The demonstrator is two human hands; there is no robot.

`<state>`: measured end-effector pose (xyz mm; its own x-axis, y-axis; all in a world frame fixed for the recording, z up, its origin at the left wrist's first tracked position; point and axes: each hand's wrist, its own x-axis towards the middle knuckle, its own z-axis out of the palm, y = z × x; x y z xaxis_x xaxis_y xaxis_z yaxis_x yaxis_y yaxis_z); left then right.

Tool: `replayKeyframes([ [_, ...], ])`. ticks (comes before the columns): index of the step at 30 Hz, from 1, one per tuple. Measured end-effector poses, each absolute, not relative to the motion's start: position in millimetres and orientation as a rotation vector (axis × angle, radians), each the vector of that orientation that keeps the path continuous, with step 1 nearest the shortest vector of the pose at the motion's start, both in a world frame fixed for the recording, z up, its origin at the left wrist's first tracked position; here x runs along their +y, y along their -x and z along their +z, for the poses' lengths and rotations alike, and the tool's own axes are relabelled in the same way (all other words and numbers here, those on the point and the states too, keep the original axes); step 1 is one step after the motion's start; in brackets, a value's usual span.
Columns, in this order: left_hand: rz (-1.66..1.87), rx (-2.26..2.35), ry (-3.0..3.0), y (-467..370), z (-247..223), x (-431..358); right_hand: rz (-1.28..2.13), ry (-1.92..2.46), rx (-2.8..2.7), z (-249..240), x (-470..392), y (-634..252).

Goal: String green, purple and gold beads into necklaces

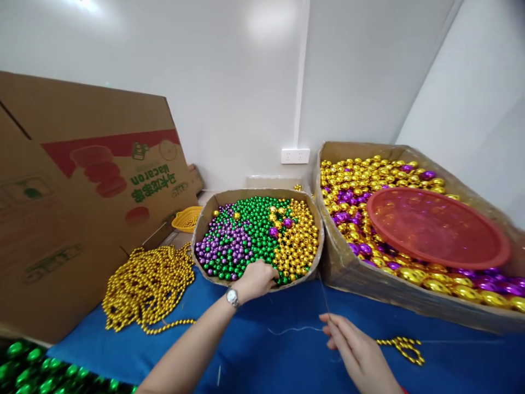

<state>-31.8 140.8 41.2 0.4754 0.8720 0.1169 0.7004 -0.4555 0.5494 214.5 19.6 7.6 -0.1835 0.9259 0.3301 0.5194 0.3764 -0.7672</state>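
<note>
Shiny green beads [41,369] fill the near left corner of the view, in front of a tall brown cardboard carton printed in red and green [90,219]. A heap of gold bead strands [151,282] lies at the left edge of the blue cloth surface [254,355], a yellow plastic basket [179,221] behind it.

Next, a low, rounded cardboard tray [217,200] stands at the cloth's far edge, with small purple beads [229,241] on its left, green beads [254,219] through the middle and gold beads [297,241] on its right. The left hand [256,280], a silver watch [232,297] at its wrist, reaches over the tray's near edge into the beads; its fingertips are hidden, so I cannot tell whether they grip any.

The right hand [348,339] is pinched on a thin, needle-like wire [324,293] — its long axis slanting away from the grip, up to the tray's near right corner. The left hand is nearer the beads; the right hangs back over the cloth.

Beyond it lies a short gold bead strand [404,343], below a large cardboard box [340,271] of gold and purple balls bearing a red plastic tray [435,224].
</note>
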Motion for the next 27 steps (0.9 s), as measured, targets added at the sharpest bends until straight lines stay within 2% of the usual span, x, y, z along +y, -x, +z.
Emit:
replayKeyframes([
  [4,0.669,1.276,-2.161,29.7,43.4,133.3,0.653,1.203,-1.896,1.5,15.8,-209.9],
  [8,1.029,0.951,-1.257,24.6,48.3,113.3,0.599,1.197,-1.925,-1.9,11.8,-202.7],
  [11,1.115,0.75,-0.843,21.0,51.9,99.9,0.467,1.165,-1.98,-0.6,10.8,-198.1],
  [20,1.113,0.689,-0.725,19.8,50.1,90.0,0.287,1.157,-2.049,1.2,11.4,-198.1],
  [27,1.111,0.646,-0.754,20.7,46.6,87.9,0.285,1.183,-2.051,-0.9,10.2,-201.9],
])
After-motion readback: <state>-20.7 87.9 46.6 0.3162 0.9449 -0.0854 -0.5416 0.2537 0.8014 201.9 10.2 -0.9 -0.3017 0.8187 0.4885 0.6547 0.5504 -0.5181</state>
